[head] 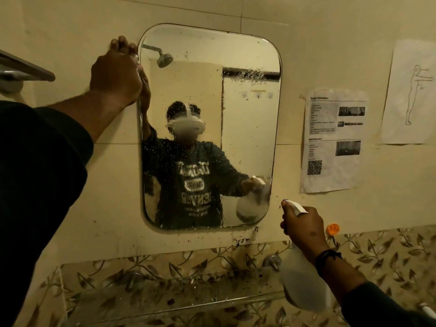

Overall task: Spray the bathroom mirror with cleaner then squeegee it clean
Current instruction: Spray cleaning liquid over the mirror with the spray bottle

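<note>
hands: left hand [116,74] fingers curled on mirror [247,128] upper-left edge | right hand [303,228] grips spray bottle [303,286]

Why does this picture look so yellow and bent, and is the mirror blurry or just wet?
Head view: dim, warm light tints the wall tiles yellow; the wide lens bows the mirror and the edges of the frame. The mirror is speckled with spray droplets, heaviest over its lower left, so the reflection looks grainy there. The spray bottle in the right hand looks soft; the left hand at the mirror's edge is in shadow.

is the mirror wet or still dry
Wet: droplets speckle most of the mirror, thickest across its left and middle. The spray bottle is in the right hand.
</note>
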Tool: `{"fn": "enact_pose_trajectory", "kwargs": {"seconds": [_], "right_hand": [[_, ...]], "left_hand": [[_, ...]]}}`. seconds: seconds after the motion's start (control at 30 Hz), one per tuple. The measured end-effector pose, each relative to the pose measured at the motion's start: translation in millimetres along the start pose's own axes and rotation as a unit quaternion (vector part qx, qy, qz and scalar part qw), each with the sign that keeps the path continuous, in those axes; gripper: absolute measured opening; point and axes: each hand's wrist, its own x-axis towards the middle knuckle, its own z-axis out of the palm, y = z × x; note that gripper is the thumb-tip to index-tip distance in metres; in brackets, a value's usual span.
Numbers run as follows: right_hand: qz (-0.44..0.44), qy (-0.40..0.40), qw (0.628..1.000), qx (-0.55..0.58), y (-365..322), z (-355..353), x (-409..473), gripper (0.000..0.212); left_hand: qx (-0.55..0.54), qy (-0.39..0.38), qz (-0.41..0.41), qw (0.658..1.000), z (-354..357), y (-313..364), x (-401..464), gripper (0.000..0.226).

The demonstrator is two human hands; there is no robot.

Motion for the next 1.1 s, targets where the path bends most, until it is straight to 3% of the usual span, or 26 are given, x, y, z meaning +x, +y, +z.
{"fn": "enact_pose_trajectory", "kwargs": {"seconds": [0.2, 0.33, 0.57, 0.8, 1.03, 1.1], "right_hand": [[0.053, -0.046, 0.997, 0.013, 13.4, 1.2, -3.6, 0.039], [0.029, -0.107, 0.994, 0.024, 15.2, 5.1, -13.8, 0.039], [0.024, -0.093, 0.995, 0.022, 10.2, 19.9, -26.8, 0.035], [0.013, -0.166, 0.985, 0.037, 10.6, 29.1, -40.0, 0.039], [0.023, -0.121, 0.992, 0.034, 5.8, 47.0, -46.1, 0.037], [0.017, -0.143, 0.989, 0.033, 2.7, 48.2, -47.9, 0.039]], "left_hand": [[0.002, -0.002, 0.001, 1.0, 1.9, -1.0, 0.4, 0.029], [0.002, 0.003, -0.002, 1.0, 4.8, -2.2, 1.2, 0.03], [0.0, -0.001, -0.004, 1.0, 5.7, -3.4, 2.7, 0.03], [-0.006, -0.007, -0.012, 1.0, 5.1, -2.9, 2.5, 0.032], [-0.001, -0.009, -0.015, 1.0, 3.0, -1.8, 1.8, 0.032], [0.0, -0.01, -0.019, 1.0, 3.0, -2.0, 2.3, 0.033]]}}
